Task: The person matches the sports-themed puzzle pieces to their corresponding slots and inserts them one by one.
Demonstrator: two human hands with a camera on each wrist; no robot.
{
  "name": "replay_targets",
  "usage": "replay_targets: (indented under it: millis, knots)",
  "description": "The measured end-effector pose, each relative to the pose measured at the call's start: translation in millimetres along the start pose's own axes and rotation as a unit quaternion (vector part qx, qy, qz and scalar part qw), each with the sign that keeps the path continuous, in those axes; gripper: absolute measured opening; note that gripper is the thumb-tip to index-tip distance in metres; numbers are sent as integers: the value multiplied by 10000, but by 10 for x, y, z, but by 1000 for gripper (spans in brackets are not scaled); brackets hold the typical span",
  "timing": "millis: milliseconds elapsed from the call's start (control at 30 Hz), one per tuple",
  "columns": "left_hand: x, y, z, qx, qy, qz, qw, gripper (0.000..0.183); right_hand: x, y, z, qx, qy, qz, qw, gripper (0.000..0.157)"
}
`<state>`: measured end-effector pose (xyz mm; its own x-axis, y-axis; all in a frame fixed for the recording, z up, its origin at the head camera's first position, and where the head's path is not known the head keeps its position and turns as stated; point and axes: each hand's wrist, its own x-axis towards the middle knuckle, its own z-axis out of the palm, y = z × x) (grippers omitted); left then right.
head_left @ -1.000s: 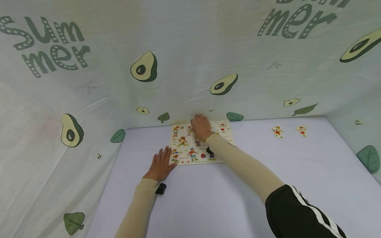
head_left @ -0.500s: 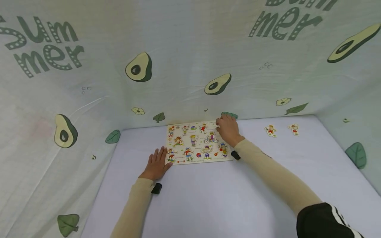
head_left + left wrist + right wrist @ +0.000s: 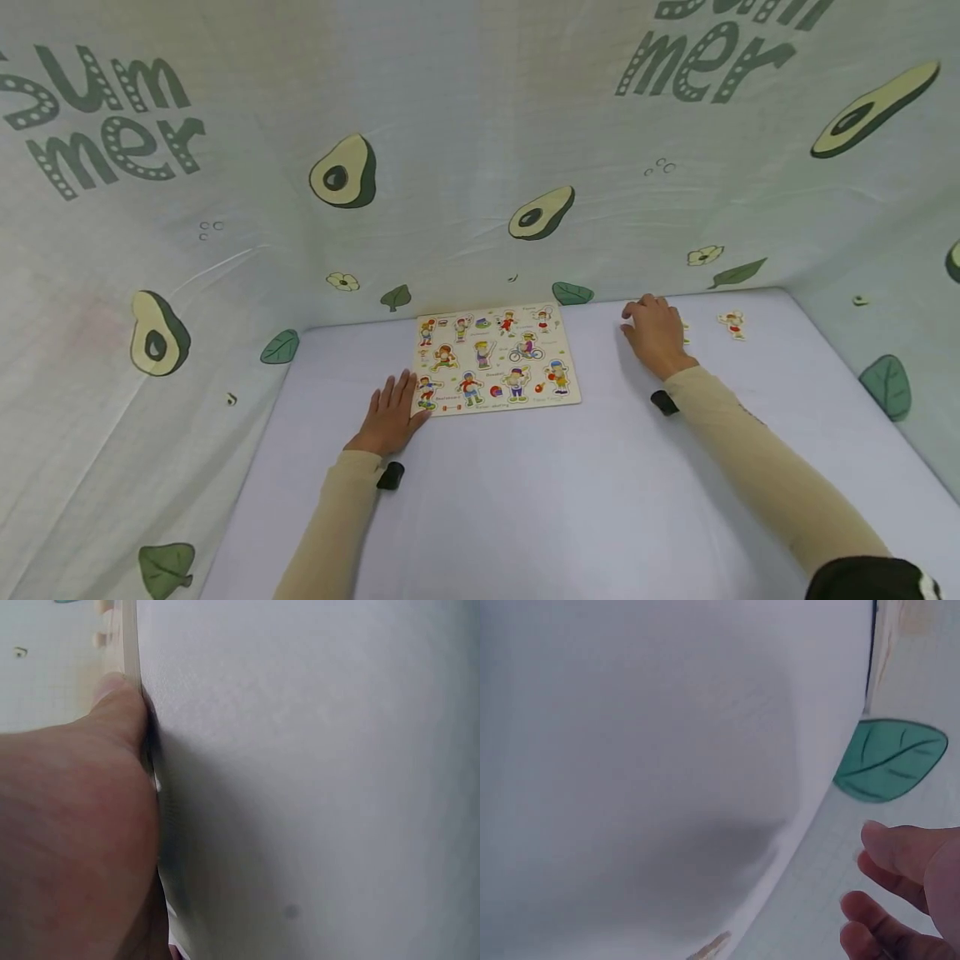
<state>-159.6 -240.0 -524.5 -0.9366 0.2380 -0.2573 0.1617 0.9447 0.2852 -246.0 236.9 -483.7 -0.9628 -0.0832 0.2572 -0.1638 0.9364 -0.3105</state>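
A wooden picture board [image 3: 572, 385] with several cartoon sports figures lies flat at the back of the table. My left hand [image 3: 386, 417] rests with spread fingers against its left side; in the left wrist view the thumb [image 3: 120, 705] touches the board's edge. Over the table right of the board is my right hand [image 3: 656, 337], fingers loosely bent and holding nothing. Its fingers [image 3: 900, 851] are apart in the right wrist view. One loose figure piece [image 3: 686, 332] is mostly hidden behind that hand, and another piece [image 3: 733, 324] lies farther right.
A white table [image 3: 495, 500] carries everything. Right behind the board hangs a pale curtain [image 3: 435, 233] printed with avocados and leaves, which also closes off the left and right sides.
My right hand has moved from over the board to the right, beside the loose pieces, uncovering the board's figures. The left hand has stayed at the board; the head view has shifted slightly.
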Motion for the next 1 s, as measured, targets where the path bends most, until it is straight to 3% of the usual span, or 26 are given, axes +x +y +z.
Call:
replay_targets:
  millis: [300, 533, 733, 1000]
  knots:
    - [39, -45, 39, 83, 34, -34, 10000, 82, -122, 490, -149, -153, 70, 240, 9996, 22]
    - [47, -62, 70, 93, 137, 13, 9999, 82, -168, 755, -195, -139, -289, 446, 9985, 28]
    - [53, -83, 91, 70, 206, 56, 9997, 80, -149, 834, -208, -181, -410, 493, 9978, 25]
    - [23, -28, 34, 32, 29, -24, 10000, 81, -68, 846, -182, -146, -419, 546, 9975, 18]
